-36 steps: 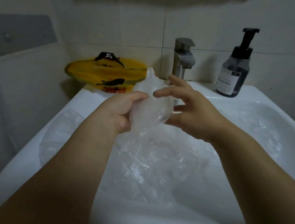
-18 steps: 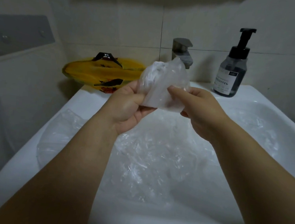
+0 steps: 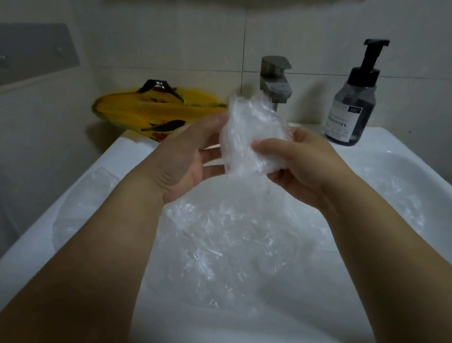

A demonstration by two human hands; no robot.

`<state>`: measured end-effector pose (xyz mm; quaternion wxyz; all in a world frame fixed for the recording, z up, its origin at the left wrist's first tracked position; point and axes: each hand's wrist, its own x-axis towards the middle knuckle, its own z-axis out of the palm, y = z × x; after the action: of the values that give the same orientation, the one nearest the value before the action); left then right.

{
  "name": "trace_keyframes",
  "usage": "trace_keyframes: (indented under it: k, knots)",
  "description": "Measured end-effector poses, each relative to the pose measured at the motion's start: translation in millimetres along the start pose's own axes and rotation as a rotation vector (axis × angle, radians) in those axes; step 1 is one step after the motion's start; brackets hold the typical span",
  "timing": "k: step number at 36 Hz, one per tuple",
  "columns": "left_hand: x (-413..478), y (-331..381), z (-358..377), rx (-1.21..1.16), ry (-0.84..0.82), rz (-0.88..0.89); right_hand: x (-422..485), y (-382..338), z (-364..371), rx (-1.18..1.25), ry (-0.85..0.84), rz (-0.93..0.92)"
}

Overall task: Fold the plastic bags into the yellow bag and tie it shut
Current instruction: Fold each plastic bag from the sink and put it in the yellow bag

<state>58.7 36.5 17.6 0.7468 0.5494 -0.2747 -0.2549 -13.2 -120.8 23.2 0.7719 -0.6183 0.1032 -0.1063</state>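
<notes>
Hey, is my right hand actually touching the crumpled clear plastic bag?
Touching. The head view shows the right hand with its thumb pressed into the crumpled clear plastic bag and its fingers curled behind it, no gap between them.

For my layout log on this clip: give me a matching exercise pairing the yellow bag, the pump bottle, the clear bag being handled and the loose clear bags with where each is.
Things:
1. yellow bag
2. pump bottle
3. crumpled clear bag
4. loose clear bags

Places:
A. lying in the sink basin
B. held between left hand and right hand
C. on the sink's back right corner
D. left of the faucet, by the wall

Pairs: 1-D, 2-C, 3-B, 4-A
</notes>
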Motion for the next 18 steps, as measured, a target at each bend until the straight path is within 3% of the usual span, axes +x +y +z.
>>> trace_keyframes:
  k: [6, 9, 14, 18]
  knots:
    - [-1, -7, 11, 0.176, 0.075, -0.072, -2, 4, 1, -0.143, -0.132, 0.034]
    - [2, -6, 7, 0.106, 0.192, -0.024, -3, 1, 1, -0.043, -0.116, 0.023]
    - [4, -4, 7, -0.073, 0.242, 0.062, -5, 5, 6, 0.044, -0.229, 0.127]
    - [5, -7, 9, -0.089, 0.245, 0.025, -4, 8, 10, 0.106, -0.151, 0.1]
